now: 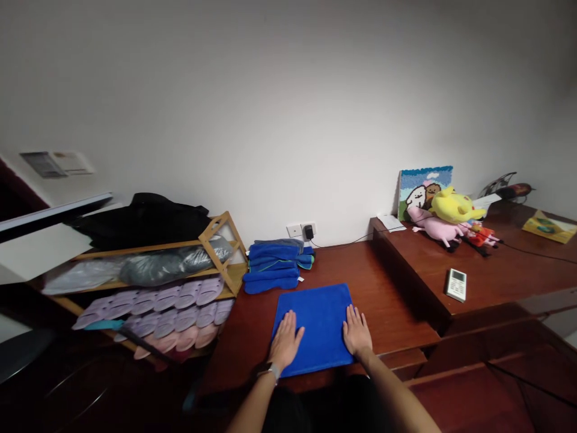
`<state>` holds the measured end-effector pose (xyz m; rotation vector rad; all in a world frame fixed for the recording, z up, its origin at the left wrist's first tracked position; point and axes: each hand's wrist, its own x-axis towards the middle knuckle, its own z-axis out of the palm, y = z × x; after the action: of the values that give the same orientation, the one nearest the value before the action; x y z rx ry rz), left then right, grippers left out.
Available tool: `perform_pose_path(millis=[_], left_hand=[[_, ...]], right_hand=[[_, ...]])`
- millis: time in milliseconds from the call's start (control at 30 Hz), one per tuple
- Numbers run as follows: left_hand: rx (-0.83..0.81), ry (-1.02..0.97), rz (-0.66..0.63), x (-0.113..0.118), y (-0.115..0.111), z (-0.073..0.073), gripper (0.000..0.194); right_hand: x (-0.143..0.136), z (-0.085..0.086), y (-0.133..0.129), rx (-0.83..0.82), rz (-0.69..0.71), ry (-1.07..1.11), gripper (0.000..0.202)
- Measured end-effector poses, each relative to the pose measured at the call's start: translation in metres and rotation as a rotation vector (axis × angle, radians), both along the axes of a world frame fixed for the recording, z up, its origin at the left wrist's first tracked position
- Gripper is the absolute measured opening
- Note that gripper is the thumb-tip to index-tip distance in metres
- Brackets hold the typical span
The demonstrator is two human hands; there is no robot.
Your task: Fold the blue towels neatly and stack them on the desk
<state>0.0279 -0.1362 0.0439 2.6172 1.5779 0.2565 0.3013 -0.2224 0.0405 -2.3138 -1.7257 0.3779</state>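
A blue cloth (318,331) lies spread out flat, roughly square, on the brown wooden desk. My left hand (286,341) rests flat on its left edge, fingers extended, with a watch on the wrist. On the right edge of the cloth lies my right hand (357,331), palm down with its fingers stretched. Neither hand grips anything. Behind the cloth, near the wall, is a pile of folded blue cloths (273,264), some with green edging and a grey one at the back.
A wooden rack (234,276) at the left holds pale slippers (166,297), plastic-wrapped items and a black bag (148,222). On the raised desk at the right are plush toys (455,207), a picture, a white remote (457,285) and a tissue pack (549,227). A plug (308,232) trails a cable.
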Motion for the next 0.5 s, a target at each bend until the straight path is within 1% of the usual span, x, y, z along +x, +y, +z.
perform_pose_path(millis=[67,133,200,267,300,367,433,500], left_hand=[[-0.009,-0.011,-0.174,0.037,-0.020,0.001,0.072],[-0.001,-0.040,-0.319,0.078,-0.038,-0.002,0.069],[0.002,-0.061,-0.384,0.112,-0.050,-0.008,0.068],[-0.015,-0.060,-0.393,0.134,-0.056,-0.014,0.068],[-0.028,-0.052,-0.387,0.139,-0.058,-0.017,0.068],[-0.046,-0.035,-0.362,0.138,-0.057,-0.022,0.069],[-0.046,-0.027,-0.340,0.127,-0.055,-0.025,0.070],[-0.038,-0.023,-0.312,0.109,-0.051,-0.025,0.071]], right_hand=[[0.000,0.000,-0.001,-0.001,0.002,-0.003,0.067],[0.001,-0.001,-0.002,-0.002,0.010,-0.004,0.067],[0.002,-0.002,-0.002,-0.006,0.037,-0.005,0.067],[0.003,-0.004,-0.002,-0.013,0.060,-0.011,0.066],[0.004,-0.005,-0.001,-0.012,0.063,-0.016,0.066],[0.004,-0.007,0.000,0.000,0.053,-0.026,0.066],[0.003,-0.009,0.000,0.013,0.038,-0.030,0.066],[0.002,-0.008,0.000,0.013,0.024,-0.031,0.066]])
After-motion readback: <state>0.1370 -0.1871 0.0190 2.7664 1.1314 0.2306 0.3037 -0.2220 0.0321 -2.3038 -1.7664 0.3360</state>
